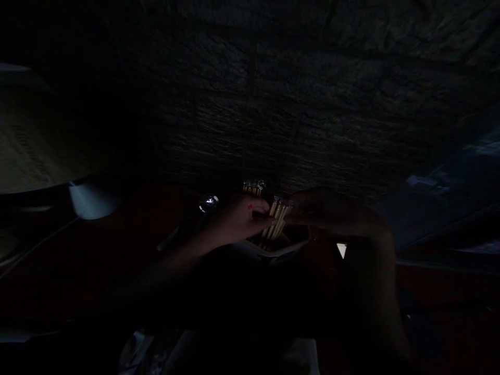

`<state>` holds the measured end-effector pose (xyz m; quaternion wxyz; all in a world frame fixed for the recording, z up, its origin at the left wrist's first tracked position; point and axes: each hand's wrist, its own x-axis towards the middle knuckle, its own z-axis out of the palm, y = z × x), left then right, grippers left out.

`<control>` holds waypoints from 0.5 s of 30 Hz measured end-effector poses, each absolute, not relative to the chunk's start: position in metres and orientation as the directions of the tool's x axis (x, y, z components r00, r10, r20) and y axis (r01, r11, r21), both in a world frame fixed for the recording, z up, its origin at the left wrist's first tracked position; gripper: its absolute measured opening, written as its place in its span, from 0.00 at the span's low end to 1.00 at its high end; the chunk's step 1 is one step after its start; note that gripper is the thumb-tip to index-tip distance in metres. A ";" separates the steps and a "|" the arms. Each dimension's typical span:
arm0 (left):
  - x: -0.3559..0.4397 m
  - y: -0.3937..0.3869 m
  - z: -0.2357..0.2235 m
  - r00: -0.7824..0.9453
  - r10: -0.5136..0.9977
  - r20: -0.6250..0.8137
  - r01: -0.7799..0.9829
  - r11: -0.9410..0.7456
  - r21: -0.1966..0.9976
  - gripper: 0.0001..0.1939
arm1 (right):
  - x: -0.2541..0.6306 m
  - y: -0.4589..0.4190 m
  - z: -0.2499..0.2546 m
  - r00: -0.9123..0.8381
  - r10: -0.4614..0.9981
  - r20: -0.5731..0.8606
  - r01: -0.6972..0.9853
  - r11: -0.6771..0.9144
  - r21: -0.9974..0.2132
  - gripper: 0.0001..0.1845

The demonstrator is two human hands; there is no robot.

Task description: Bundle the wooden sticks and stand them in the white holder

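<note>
In the dim light, a bundle of thin pale sticks [275,221], which look like chopsticks in shiny clear wrappers, stands tilted in an open container [273,253]. My left hand [248,216] is closed around the bundle's left side, thumb and fingers pressed to it. More wrapped chopsticks [253,188] poke up behind that hand. From the other side, my right hand [316,208] reaches in, its fingers against the bundle's upper right; they are dark and hard to make out. The container's inside is mostly in shadow.
A rough brick-like wall [273,94] rises close behind the container. Left of my left hand lies a small shiny round thing [208,202]. Further left are a pale cone-shaped thing [91,200] and a large tan rounded object [35,140]. A bluish panel [441,192] stands at right.
</note>
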<state>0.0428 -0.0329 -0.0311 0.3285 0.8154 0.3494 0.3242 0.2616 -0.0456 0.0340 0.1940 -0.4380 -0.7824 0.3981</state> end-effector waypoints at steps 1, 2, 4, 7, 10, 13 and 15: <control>0.043 -0.033 -0.031 0.542 0.782 0.308 0.362 -0.548 0.754 0.10 | 0.260 -0.045 0.033 -0.545 0.837 -0.040 0.525 0.304 -0.795 0.13; 0.043 -0.033 -0.031 0.541 0.781 0.313 0.366 -0.554 0.748 0.10 | 0.258 -0.044 0.031 -0.553 0.832 -0.036 0.514 0.307 -0.801 0.13; 0.042 -0.032 -0.031 0.541 0.780 0.314 0.366 -0.554 0.748 0.09 | 0.256 -0.042 0.028 -0.567 0.823 -0.036 0.491 0.303 -0.817 0.14; 0.041 -0.032 -0.029 0.553 0.778 0.298 0.345 -0.539 0.768 0.08 | 0.256 -0.040 0.024 -0.581 0.813 -0.034 0.484 0.312 -0.818 0.14; 0.040 -0.032 -0.027 0.562 0.770 0.301 0.339 -0.547 0.765 0.08 | 0.256 -0.039 0.022 -0.587 0.809 -0.023 0.495 0.335 -0.802 0.13; 0.039 -0.032 -0.027 0.554 0.772 0.313 0.344 -0.554 0.758 0.08 | 0.255 -0.040 0.023 -0.584 0.811 -0.036 0.515 0.336 -0.788 0.13; 0.039 -0.032 -0.027 0.557 0.774 0.302 0.330 -0.539 0.775 0.07 | 0.254 -0.040 0.024 -0.589 0.807 -0.050 0.528 0.336 -0.780 0.13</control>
